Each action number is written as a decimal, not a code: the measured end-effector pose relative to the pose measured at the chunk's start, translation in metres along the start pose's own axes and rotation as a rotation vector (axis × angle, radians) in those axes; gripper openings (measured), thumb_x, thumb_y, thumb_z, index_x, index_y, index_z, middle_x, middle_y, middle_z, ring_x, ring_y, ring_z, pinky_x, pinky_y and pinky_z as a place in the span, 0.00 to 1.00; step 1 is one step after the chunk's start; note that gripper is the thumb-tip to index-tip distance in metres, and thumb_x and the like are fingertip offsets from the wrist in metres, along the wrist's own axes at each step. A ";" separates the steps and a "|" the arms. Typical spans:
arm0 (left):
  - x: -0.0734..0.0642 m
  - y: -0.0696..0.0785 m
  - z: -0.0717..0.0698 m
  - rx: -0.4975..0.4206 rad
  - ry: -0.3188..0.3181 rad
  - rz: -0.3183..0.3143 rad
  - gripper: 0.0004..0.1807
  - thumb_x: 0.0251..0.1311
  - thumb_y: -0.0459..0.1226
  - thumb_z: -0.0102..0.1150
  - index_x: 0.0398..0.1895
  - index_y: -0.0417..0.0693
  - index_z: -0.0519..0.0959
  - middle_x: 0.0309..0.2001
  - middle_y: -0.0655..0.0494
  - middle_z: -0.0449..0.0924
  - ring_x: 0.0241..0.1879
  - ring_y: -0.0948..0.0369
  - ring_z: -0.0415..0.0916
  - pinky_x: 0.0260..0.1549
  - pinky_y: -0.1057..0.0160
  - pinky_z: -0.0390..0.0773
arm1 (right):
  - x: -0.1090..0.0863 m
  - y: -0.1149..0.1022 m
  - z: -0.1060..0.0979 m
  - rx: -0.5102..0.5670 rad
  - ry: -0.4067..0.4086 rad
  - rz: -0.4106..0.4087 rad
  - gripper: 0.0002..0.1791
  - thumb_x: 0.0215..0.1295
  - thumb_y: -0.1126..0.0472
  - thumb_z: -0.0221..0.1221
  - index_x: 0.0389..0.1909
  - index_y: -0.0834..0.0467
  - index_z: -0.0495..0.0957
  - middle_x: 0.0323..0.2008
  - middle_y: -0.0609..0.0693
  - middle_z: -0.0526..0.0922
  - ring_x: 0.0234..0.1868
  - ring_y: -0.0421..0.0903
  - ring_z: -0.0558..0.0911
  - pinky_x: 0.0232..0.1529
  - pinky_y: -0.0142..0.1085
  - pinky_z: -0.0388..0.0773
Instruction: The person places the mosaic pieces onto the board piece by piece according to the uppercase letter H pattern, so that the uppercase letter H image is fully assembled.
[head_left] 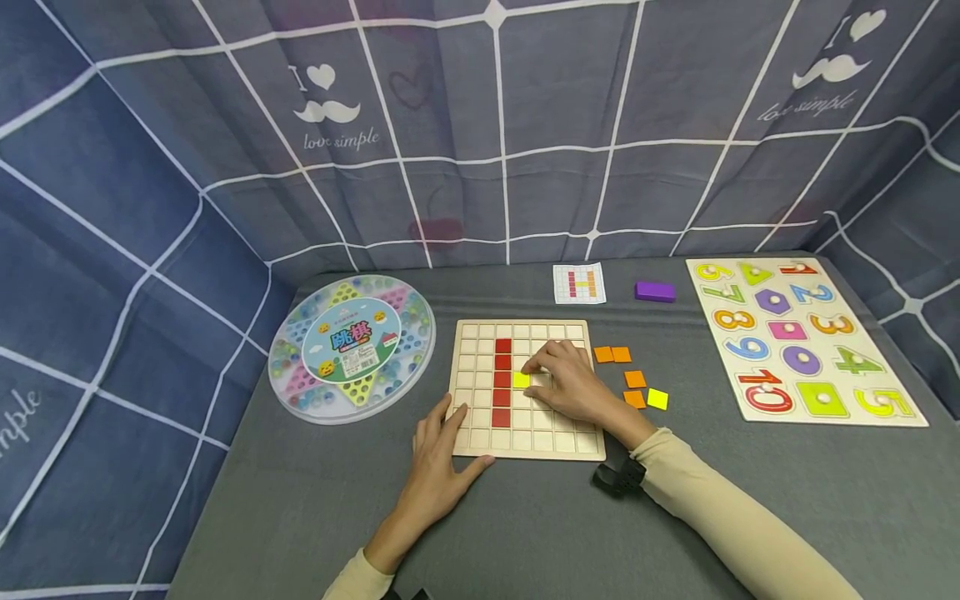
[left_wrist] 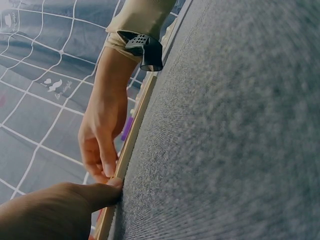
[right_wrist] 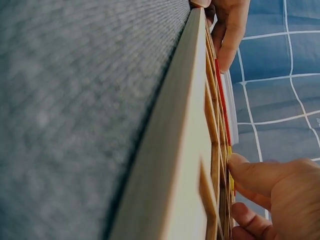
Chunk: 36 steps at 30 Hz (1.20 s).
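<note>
Yellow tile (head_left: 521, 380): your right hand (head_left: 572, 385) pinches it on the wooden board (head_left: 532, 440). Your left hand (head_left: 437, 467), fingers spread, touches the board's edge.

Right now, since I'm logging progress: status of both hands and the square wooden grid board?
Right hand pinches square yellow tile on board, beside red tile column. Left hand touches board's edge. Loose square orange tiles off-board, right; nothing visibly blocking.
</note>
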<state>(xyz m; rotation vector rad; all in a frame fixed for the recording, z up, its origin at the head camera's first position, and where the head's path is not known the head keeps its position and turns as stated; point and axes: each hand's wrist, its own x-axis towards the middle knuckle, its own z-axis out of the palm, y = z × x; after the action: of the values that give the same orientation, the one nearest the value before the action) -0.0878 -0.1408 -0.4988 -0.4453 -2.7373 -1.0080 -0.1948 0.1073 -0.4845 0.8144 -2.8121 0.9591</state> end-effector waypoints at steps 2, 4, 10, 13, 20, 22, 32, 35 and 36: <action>0.000 0.000 0.000 -0.004 -0.001 -0.002 0.44 0.50 0.47 0.74 0.68 0.40 0.68 0.72 0.36 0.56 0.61 0.44 0.60 0.52 0.44 0.62 | -0.002 0.002 -0.002 0.006 -0.009 -0.019 0.14 0.57 0.54 0.70 0.43 0.52 0.83 0.45 0.48 0.79 0.52 0.50 0.71 0.51 0.49 0.61; -0.001 0.001 0.001 -0.009 -0.001 -0.002 0.44 0.50 0.47 0.74 0.68 0.40 0.68 0.72 0.36 0.56 0.62 0.44 0.60 0.53 0.43 0.62 | -0.004 0.005 -0.005 0.012 -0.006 -0.046 0.14 0.57 0.55 0.70 0.44 0.51 0.83 0.46 0.48 0.79 0.53 0.50 0.71 0.51 0.48 0.61; 0.000 0.001 0.001 -0.014 -0.001 0.010 0.43 0.51 0.48 0.73 0.69 0.40 0.67 0.73 0.36 0.55 0.63 0.43 0.59 0.52 0.43 0.62 | -0.021 0.019 -0.023 0.049 0.039 -0.073 0.16 0.56 0.58 0.70 0.46 0.51 0.82 0.46 0.47 0.79 0.50 0.48 0.70 0.50 0.46 0.60; 0.001 0.000 0.000 -0.017 0.008 0.023 0.43 0.51 0.47 0.74 0.68 0.40 0.67 0.73 0.35 0.55 0.63 0.43 0.58 0.53 0.42 0.61 | -0.033 0.028 -0.032 0.054 0.067 -0.057 0.18 0.56 0.59 0.70 0.48 0.52 0.81 0.47 0.48 0.79 0.48 0.47 0.69 0.48 0.45 0.58; 0.002 -0.001 -0.002 -0.011 0.014 0.025 0.44 0.50 0.46 0.74 0.68 0.40 0.67 0.72 0.35 0.55 0.63 0.43 0.58 0.54 0.42 0.60 | -0.061 0.045 -0.050 0.030 0.131 -0.038 0.20 0.53 0.62 0.72 0.48 0.53 0.81 0.45 0.51 0.79 0.48 0.50 0.70 0.45 0.44 0.56; 0.002 -0.002 -0.002 -0.009 0.011 0.020 0.44 0.50 0.46 0.74 0.68 0.39 0.67 0.72 0.35 0.55 0.63 0.43 0.58 0.54 0.41 0.60 | -0.069 0.052 -0.055 0.025 0.149 -0.032 0.21 0.52 0.64 0.72 0.48 0.54 0.81 0.43 0.49 0.79 0.45 0.48 0.70 0.45 0.43 0.57; 0.001 -0.001 -0.003 -0.014 0.007 0.006 0.44 0.49 0.46 0.75 0.68 0.39 0.67 0.72 0.35 0.56 0.63 0.43 0.58 0.53 0.42 0.60 | -0.102 0.076 -0.076 -0.035 0.179 0.009 0.25 0.47 0.66 0.74 0.49 0.57 0.80 0.46 0.49 0.79 0.48 0.46 0.71 0.51 0.40 0.59; 0.002 0.000 -0.001 -0.014 0.007 0.012 0.44 0.49 0.45 0.75 0.68 0.38 0.67 0.72 0.35 0.56 0.63 0.42 0.58 0.53 0.42 0.60 | -0.111 0.080 -0.081 -0.050 0.170 0.034 0.26 0.47 0.66 0.75 0.49 0.58 0.80 0.45 0.50 0.78 0.45 0.44 0.69 0.48 0.36 0.59; 0.001 0.000 -0.001 -0.016 0.007 0.014 0.44 0.49 0.45 0.75 0.68 0.38 0.67 0.72 0.35 0.56 0.63 0.42 0.58 0.53 0.42 0.60 | -0.113 0.081 -0.082 -0.054 0.164 0.044 0.26 0.47 0.66 0.75 0.50 0.58 0.80 0.45 0.50 0.78 0.44 0.43 0.69 0.47 0.35 0.60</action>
<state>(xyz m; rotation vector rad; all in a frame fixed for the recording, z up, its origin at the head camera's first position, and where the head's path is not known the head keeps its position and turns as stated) -0.0892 -0.1412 -0.4979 -0.4625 -2.7177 -1.0268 -0.1470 0.2613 -0.4878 0.6382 -2.7127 0.9061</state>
